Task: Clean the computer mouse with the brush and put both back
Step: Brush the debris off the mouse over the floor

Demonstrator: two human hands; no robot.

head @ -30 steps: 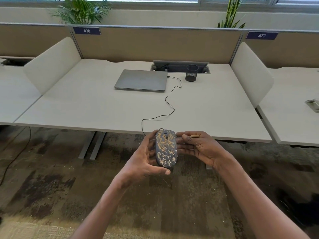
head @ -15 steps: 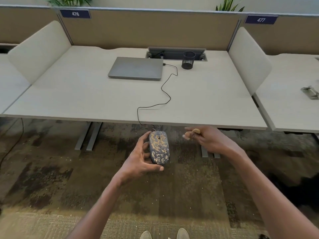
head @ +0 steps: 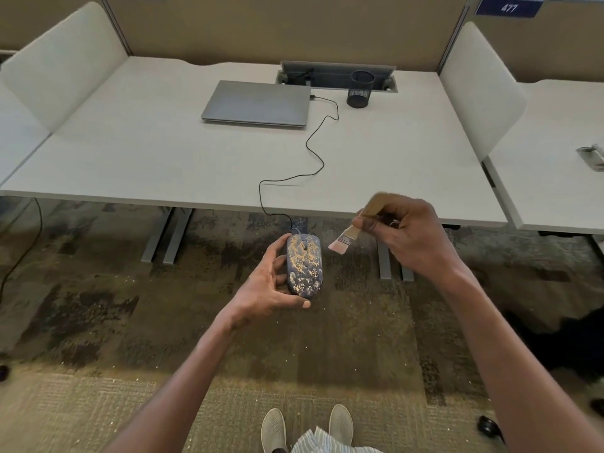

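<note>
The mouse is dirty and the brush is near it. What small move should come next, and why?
Probably bring the brush down and left until its bristles touch the mouse, then sweep. The right hand holds the brush apart from the mouse, bristles pointing toward it. The left hand holds the mouse off the desk, over the floor, top up and covered with yellowish dust.

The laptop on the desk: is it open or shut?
Shut. The laptop lies flat on the desk with its grey lid down; no screen or keyboard shows.
</note>
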